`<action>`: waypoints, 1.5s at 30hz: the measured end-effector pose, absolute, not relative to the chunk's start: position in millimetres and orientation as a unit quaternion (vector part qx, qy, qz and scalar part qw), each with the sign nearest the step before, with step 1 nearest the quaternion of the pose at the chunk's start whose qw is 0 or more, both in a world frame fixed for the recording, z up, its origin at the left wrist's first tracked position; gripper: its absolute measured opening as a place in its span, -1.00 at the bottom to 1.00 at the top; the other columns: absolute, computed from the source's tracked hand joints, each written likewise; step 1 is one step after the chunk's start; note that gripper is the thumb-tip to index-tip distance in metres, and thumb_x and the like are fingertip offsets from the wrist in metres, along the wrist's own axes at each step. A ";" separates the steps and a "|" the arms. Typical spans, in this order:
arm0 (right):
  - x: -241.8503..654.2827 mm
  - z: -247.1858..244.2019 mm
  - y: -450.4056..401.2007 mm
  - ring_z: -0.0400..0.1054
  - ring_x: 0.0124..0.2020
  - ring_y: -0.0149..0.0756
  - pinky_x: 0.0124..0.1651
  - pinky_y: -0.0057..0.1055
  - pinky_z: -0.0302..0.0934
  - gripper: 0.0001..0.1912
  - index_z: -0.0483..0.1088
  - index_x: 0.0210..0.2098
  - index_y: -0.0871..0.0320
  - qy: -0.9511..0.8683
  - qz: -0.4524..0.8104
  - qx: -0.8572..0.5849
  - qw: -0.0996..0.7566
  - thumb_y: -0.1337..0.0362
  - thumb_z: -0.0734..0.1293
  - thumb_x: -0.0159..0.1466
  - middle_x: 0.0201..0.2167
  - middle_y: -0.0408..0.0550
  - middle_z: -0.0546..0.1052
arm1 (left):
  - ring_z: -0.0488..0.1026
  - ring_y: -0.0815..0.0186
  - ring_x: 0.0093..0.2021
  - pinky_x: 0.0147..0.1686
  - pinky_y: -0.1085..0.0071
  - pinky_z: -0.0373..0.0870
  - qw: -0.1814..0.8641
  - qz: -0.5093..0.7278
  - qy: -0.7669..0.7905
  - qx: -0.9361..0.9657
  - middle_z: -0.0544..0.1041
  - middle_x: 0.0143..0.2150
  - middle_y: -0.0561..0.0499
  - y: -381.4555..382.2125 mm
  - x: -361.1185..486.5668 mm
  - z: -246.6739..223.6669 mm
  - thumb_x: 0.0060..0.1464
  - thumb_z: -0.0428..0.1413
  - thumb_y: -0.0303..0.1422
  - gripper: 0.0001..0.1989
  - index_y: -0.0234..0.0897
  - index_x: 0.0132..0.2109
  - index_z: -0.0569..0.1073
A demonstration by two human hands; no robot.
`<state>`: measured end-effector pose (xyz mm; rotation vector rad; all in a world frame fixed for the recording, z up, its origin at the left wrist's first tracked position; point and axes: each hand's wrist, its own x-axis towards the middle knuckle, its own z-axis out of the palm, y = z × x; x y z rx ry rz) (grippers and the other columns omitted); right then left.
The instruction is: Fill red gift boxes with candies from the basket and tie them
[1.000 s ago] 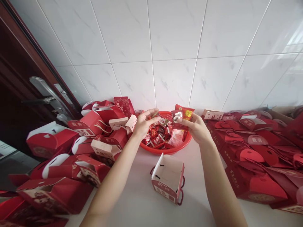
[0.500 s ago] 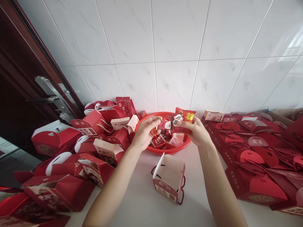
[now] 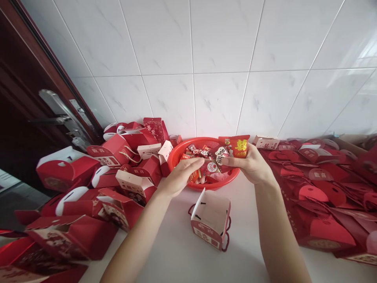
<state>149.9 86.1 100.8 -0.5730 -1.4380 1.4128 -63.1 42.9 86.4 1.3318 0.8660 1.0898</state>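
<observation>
My left hand is closed on small wrapped candies, one of them in an orange-red wrapper; its fingertips are partly hidden. My right hand pinches several snack packets between thumb and fingers. Among them are a bright red packet with a gold character and a dark red packet with a white label. Both hands are over a red plastic basket that holds several wrapped candies. In front of the basket sits an open red and white gift box with cord handles.
Several open red boxes crowd the left side. Rows of closed red boxes fill the right. A tiled wall rises behind the basket, and a dark door with a metal handle stands at left.
My right hand has moved slightly right and down with its packets, turning them flatter. My left hand has lowered a little, and more candies in the basket are now visible.
</observation>
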 end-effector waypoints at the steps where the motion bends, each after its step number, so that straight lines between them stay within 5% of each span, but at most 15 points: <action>1: 151.2 101.2 85.5 0.56 -0.29 -0.18 -0.18 -0.28 0.48 -0.61 0.56 -0.23 0.15 -0.599 0.582 -0.236 0.497 0.31 0.63 -0.06 -0.30 -0.07 0.66 | 0.40 0.35 -0.45 -0.45 0.44 0.28 0.588 0.456 0.362 0.562 0.49 -0.43 0.00 41.5 -64.2 86.5 0.13 0.16 -0.09 -0.64 -0.30 -0.16 0.61; 5: 158.4 106.3 80.4 0.56 -0.31 -0.14 -0.21 -0.25 0.48 -0.61 0.56 -0.26 0.18 -0.629 0.578 -0.230 0.468 0.27 0.63 -0.07 -0.32 -0.04 0.66 | 0.40 0.32 -0.43 -0.45 0.43 0.26 0.622 0.355 0.361 0.598 0.57 -0.42 -0.06 34.2 -70.3 90.8 0.01 0.08 -0.30 -0.60 -0.37 -0.04 0.59; 9: 165.4 116.1 67.5 0.54 -0.37 -0.17 -0.31 -0.32 0.45 -0.64 0.57 -0.25 0.18 -0.677 0.568 -0.221 0.413 0.28 0.61 -0.04 -0.35 -0.06 0.64 | 0.48 0.26 -0.27 -0.30 0.41 0.37 0.551 0.254 0.423 0.673 0.62 -0.29 -0.02 24.4 -73.8 96.2 -0.01 0.07 -0.43 -0.59 -0.26 0.00 0.60; 16: 158.2 124.1 49.4 0.45 -0.42 -0.30 -0.41 -0.44 0.34 -0.71 0.52 -0.23 0.11 -0.790 0.515 -0.225 0.244 0.38 0.51 0.03 -0.40 -0.17 0.58 | 0.57 0.16 -0.10 -0.14 0.34 0.48 0.438 0.313 0.407 0.738 0.63 -0.06 -0.06 19.1 -79.0 97.0 0.11 0.19 -0.38 -0.68 -0.15 0.03 0.58; 21: 158.1 123.4 51.3 0.45 -0.36 -0.29 -0.33 -0.41 0.36 -0.70 0.51 -0.21 0.09 -0.801 0.484 -0.224 0.270 0.35 0.51 0.04 -0.36 -0.17 0.57 | 0.59 0.17 -0.20 -0.21 0.34 0.50 0.442 0.314 0.417 0.729 0.64 -0.18 -0.05 16.6 -77.9 97.1 0.10 0.25 -0.36 -0.62 -0.15 0.09 0.55; 25: 163.5 126.4 49.1 0.47 -0.38 -0.26 -0.30 -0.35 0.39 -0.72 0.52 -0.22 0.10 -0.767 0.517 -0.219 0.310 0.34 0.53 0.06 -0.48 -0.20 0.53 | 0.60 0.16 -0.19 -0.18 0.33 0.49 0.475 0.295 0.404 0.724 0.65 -0.24 -0.01 12.5 -64.0 91.2 0.14 0.20 -0.35 -0.78 -0.16 -0.05 0.59; 29: 167.4 129.4 45.8 0.47 -0.43 -0.26 -0.35 -0.35 0.40 -0.74 0.55 -0.25 0.11 -0.754 0.527 -0.221 0.324 0.33 0.55 0.04 -0.46 -0.17 0.55 | 0.59 0.17 -0.13 -0.12 0.33 0.48 0.460 0.271 0.401 0.744 0.66 -0.17 0.02 9.8 -51.0 84.4 0.15 0.18 -0.38 -0.73 -0.14 0.01 0.57; 36: 170.1 127.6 46.0 0.53 -0.35 -0.15 -0.32 -0.30 0.45 -0.67 0.58 -0.19 0.12 -0.730 0.541 -0.234 0.345 0.30 0.57 0.02 -0.36 -0.07 0.62 | 0.52 0.14 0.00 0.03 0.30 0.41 0.297 0.246 0.427 0.818 0.56 -0.02 -0.05 7.0 -62.2 98.7 0.17 0.15 -0.38 -0.81 -0.14 -0.15 0.65; 41: 165.5 123.6 47.9 0.55 -0.40 -0.14 -0.29 -0.24 0.47 -0.61 0.59 -0.14 0.12 -0.718 0.569 -0.227 0.332 0.29 0.58 0.02 -0.42 -0.10 0.63 | 0.48 0.09 0.01 -0.05 0.33 0.38 0.275 0.077 0.470 0.835 0.56 -0.13 -0.04 5.1 -72.7 101.2 0.11 0.19 -0.30 -0.82 -0.10 -0.16 0.67; 45: 162.1 122.6 48.3 0.56 -0.37 -0.13 -0.28 -0.26 0.46 -0.63 0.60 -0.16 0.11 -0.730 0.543 -0.242 0.337 0.26 0.58 0.02 -0.38 -0.10 0.65 | 0.50 0.06 -0.07 -0.20 0.37 0.38 0.284 0.014 0.488 0.825 0.55 -0.04 -0.05 5.5 -76.7 95.1 -0.12 0.35 -0.10 -0.49 -0.06 0.03 0.59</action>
